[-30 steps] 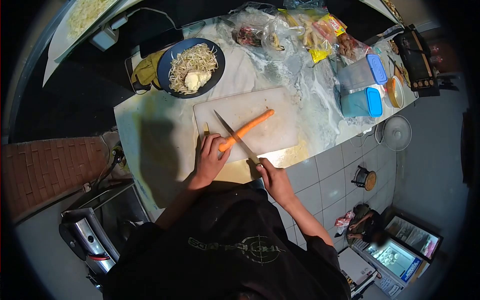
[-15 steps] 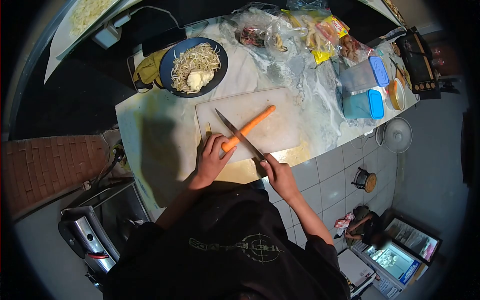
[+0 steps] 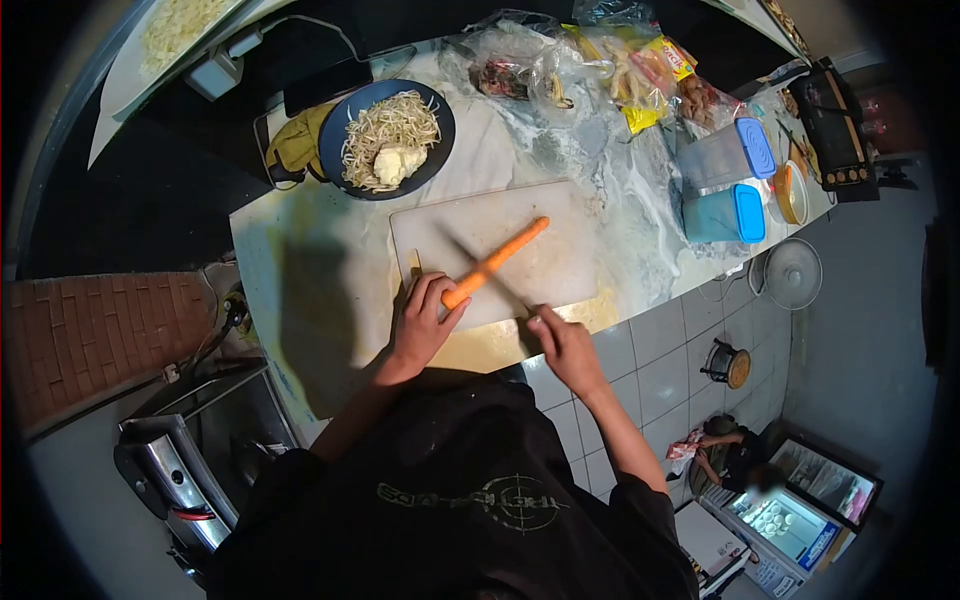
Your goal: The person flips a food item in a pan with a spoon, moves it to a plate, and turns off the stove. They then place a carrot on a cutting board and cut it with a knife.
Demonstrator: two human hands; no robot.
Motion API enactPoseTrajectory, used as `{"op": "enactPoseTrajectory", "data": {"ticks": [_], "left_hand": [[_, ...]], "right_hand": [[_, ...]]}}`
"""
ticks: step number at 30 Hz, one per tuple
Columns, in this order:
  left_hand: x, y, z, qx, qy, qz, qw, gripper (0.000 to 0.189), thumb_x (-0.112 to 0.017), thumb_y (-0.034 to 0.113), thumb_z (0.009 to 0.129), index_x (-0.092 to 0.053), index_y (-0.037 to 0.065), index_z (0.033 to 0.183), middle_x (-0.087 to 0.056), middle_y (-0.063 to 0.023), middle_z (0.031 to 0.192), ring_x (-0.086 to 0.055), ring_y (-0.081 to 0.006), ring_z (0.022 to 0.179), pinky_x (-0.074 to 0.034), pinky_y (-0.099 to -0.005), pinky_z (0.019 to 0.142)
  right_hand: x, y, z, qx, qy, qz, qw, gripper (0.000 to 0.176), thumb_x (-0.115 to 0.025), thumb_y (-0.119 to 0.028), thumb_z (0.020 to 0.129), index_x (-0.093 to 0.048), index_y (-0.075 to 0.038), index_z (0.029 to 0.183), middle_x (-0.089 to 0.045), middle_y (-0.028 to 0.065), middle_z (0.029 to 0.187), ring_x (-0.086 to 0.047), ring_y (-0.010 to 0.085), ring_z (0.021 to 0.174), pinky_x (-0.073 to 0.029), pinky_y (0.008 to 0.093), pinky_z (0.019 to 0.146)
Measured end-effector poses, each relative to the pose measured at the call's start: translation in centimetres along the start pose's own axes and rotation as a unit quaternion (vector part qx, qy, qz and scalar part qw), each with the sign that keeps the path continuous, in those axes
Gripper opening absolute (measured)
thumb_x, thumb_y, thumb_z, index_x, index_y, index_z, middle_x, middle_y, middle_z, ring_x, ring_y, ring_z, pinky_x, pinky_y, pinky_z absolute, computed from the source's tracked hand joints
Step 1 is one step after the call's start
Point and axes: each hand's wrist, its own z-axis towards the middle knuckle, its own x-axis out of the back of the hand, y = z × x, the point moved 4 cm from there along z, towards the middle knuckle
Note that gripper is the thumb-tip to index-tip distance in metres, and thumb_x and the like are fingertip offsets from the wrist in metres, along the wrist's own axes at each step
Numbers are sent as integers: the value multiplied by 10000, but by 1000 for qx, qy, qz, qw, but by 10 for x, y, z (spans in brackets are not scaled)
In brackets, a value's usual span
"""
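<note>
A long orange carrot lies slantwise over a white cutting board. At its thick near end, my left hand is closed around it, thumb on one side and fingers on the other. My right hand grips a knife by its handle. The blade, smeared by motion, crosses the carrot near its middle and points toward the board's far left corner. A thin pale strip rests by the board's left edge, just beyond my left fingers.
Behind the board stands a dark blue plate of bean sprouts with a pale creamy lump. Plastic food bags lie at the back. Two blue-lidded containers stand at right. Another person crouches by a lit fridge.
The knife blade has turned about its length and now looks thin and blurred across the carrot. My right hand has shifted slightly; my left hand keeps its hold.
</note>
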Motion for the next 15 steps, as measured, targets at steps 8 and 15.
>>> {"op": "enactPoseTrajectory", "data": {"ticks": [8,15], "left_hand": [[0,1,0,-15,3,8,1000,308,-789,70,775,-565,36,985,-560,-127,1019,-560,-333,944,-473,-415,828],[2,3,-1,-46,4,8,999,313,-775,40,775,-556,36,998,-550,-131,1024,-541,-340,927,-463,-425,811]], "right_hand": [[29,-9,6,-23,62,-2,998,205,-559,-217,995,-579,-62,1127,-615,232,706,-630,437,677,-475,488,576],[8,17,6,-57,76,-21,995,219,-538,-227,1012,-579,-12,1025,-588,261,682,-606,471,684,-453,485,564]]}}
